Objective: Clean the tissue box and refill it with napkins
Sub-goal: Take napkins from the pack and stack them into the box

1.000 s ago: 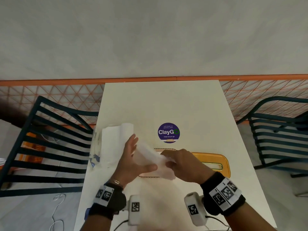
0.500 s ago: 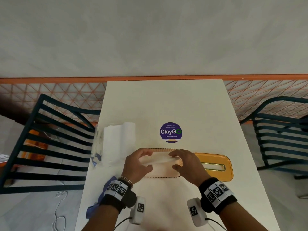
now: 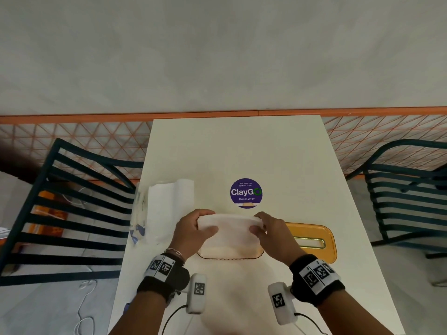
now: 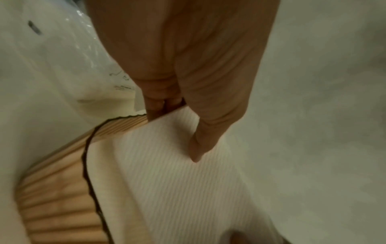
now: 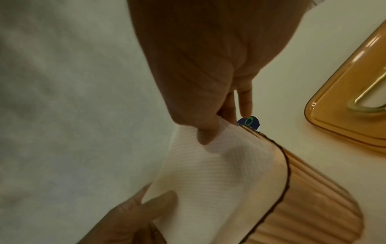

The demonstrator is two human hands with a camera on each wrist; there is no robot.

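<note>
A ribbed amber tissue box [image 3: 229, 253] [image 4: 58, 194] [image 5: 309, 194] stands open on the white table in front of me. A stack of white napkins [image 3: 231, 224] [image 4: 167, 173] [image 5: 213, 165] sits partly in its mouth. My left hand [image 3: 193, 232] [image 4: 188, 99] grips the stack's left end, thumb on top and fingers behind. The right end is pinched the same way by my right hand [image 3: 272, 234] [image 5: 208, 92]. The box's amber lid [image 3: 314, 240] [image 5: 351, 102], with its slot, lies flat to the right.
An opened plastic pack of napkins [image 3: 167, 209] lies at the table's left edge. A round purple ClayGo sticker [image 3: 246, 192] is beyond the box. A blue cloth [image 3: 127, 308] peeks out by my left forearm. Dark slatted chairs [image 3: 67, 213] flank the table [image 3: 242, 151].
One second ago both hands held the napkins loosely above the box. They have since squared the stack and brought it down into the box's mouth, gripping it at both ends.
</note>
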